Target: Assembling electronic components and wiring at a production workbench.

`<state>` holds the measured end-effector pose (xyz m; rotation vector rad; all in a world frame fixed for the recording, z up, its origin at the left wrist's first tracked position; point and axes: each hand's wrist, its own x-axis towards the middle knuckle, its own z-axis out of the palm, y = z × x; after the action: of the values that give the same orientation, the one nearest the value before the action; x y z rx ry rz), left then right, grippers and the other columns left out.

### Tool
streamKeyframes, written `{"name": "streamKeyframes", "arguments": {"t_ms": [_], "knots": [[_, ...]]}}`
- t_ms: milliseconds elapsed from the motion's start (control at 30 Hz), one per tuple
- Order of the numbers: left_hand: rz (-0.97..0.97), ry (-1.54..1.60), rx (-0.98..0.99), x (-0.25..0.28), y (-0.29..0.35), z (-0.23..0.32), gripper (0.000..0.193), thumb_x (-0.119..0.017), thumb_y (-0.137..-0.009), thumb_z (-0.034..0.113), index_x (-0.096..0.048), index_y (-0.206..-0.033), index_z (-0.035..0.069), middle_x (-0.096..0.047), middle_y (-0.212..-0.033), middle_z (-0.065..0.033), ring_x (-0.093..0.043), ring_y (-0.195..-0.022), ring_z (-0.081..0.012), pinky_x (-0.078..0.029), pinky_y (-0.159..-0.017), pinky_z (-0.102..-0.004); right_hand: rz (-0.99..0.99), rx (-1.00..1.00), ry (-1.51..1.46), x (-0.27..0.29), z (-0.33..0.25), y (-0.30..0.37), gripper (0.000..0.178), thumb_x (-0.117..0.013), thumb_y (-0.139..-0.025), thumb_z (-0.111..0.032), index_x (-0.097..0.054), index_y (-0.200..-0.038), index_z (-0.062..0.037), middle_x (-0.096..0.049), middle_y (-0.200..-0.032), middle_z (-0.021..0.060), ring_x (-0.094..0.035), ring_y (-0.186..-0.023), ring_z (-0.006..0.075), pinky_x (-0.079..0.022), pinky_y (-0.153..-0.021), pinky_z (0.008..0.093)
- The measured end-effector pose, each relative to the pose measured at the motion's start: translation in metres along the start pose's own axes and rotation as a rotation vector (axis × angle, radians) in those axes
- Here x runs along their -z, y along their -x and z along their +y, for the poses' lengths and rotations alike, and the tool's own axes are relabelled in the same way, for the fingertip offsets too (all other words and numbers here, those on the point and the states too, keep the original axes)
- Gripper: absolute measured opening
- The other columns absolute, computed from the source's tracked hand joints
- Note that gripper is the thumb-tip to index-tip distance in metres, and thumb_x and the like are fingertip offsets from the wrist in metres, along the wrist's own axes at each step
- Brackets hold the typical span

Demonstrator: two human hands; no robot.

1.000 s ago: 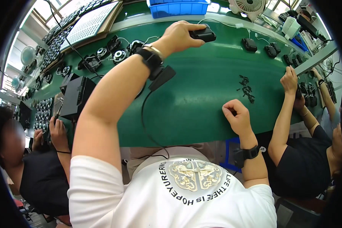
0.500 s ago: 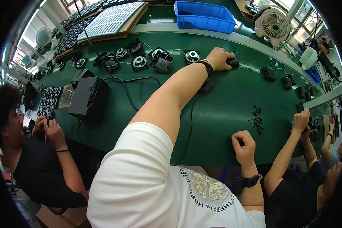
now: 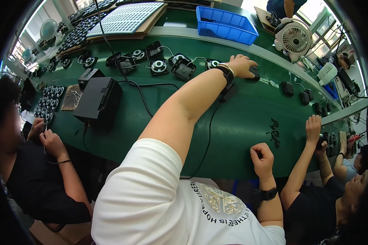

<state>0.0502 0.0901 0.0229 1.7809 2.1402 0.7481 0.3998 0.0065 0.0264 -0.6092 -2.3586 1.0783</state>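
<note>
My left arm stretches across the green bench. My left hand (image 3: pixel 242 66) lies at a small black speaker box (image 3: pixel 255 73), with fingers spread and lifted and the thumb side against it. A thin pale wire runs from that box. Near the front edge rests my right hand (image 3: pixel 263 158), its fingers curled against the thumb; whatever is inside is hidden. Just beyond it lies a scatter of small black pieces (image 3: pixel 274 132). Left of my left hand stand several open speakers, including a round-coned speaker (image 3: pixel 158 66) and a black housing (image 3: pixel 184 71), joined by wires.
A black box-shaped device (image 3: pixel 98 100) with cables sits left. At the back are a blue bin (image 3: pixel 227 26), a pale tray (image 3: pixel 126 18) and a fan (image 3: pixel 294 38). More wired speaker boxes (image 3: pixel 287 88) lie right. Co-workers work on both sides.
The view has shifted slightly. My left hand's fingers have loosened and lifted from the speaker box, which stays in about the same place. My right hand has kept its curl.
</note>
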Motion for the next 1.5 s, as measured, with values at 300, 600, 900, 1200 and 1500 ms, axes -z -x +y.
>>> {"name": "streamKeyframes", "arguments": {"t_ms": [300,600,900,1200,1500], "knots": [[0.563,-0.208,0.566,0.132,0.114,-0.121,0.044,-0.054,-0.083,0.015,-0.056,-0.126,0.009,-0.063,-0.119,-0.0205,-0.059,-0.113,-0.0361,-0.048,-0.096,-0.0414,-0.096,0.288,0.068,-0.034,-0.052,-0.120,0.010,-0.065,-0.084,-0.001,-0.062,-0.094,-0.0002,-0.062,-0.087,0.0071,-0.061,-0.077,0.0150,-0.049,-0.070,0.0258],[0.272,-0.332,0.766,0.141,0.152,-0.192,0.074,-0.062,-0.081,0.021,-0.032,-0.147,0.009,-0.051,-0.136,-0.0217,-0.050,-0.126,-0.0375,-0.042,-0.105,-0.0414,-0.109,0.640,0.703,-0.189,-0.051,-0.266,0.073,-0.080,-0.069,-0.035,-0.051,-0.130,-0.0053,-0.062,-0.116,0.0128,-0.054,-0.114,0.0321,-0.038,-0.101,0.0431],[0.036,-0.310,0.863,0.148,0.156,-0.198,0.078,-0.070,-0.074,0.026,-0.038,-0.142,0.005,-0.047,-0.139,-0.0213,-0.044,-0.131,-0.0373,-0.037,-0.108,-0.0453,0.065,0.317,0.802,-0.182,-0.040,-0.301,0.082,-0.075,-0.071,-0.047,-0.048,-0.133,-0.0006,-0.062,-0.116,0.0146,-0.055,-0.112,0.0309,-0.037,-0.099,0.0417],[0.078,-0.414,0.878,0.149,0.157,-0.181,0.077,-0.078,-0.065,0.037,-0.053,-0.129,0.004,-0.049,-0.135,-0.0185,-0.046,-0.128,-0.0363,-0.039,-0.106,-0.0462,-0.085,0.462,0.701,-0.212,-0.037,-0.310,0.082,-0.072,-0.073,-0.037,-0.041,-0.140,-0.0020,-0.052,-0.135,0.0152,-0.048,-0.123,0.0312,-0.039,-0.101,0.0459],[0.333,-0.393,0.676,0.157,0.163,-0.175,0.084,-0.079,-0.062,0.039,-0.050,-0.131,0.001,-0.046,-0.134,-0.0205,-0.051,-0.122,-0.0373,-0.048,-0.100,-0.0404,-0.730,0.453,0.663,-0.223,-0.043,-0.352,0.079,-0.072,-0.064,-0.021,-0.047,-0.138,-0.0088,-0.046,-0.141,0.0120,-0.042,-0.130,0.0327,-0.039,-0.107,0.0418]]}}
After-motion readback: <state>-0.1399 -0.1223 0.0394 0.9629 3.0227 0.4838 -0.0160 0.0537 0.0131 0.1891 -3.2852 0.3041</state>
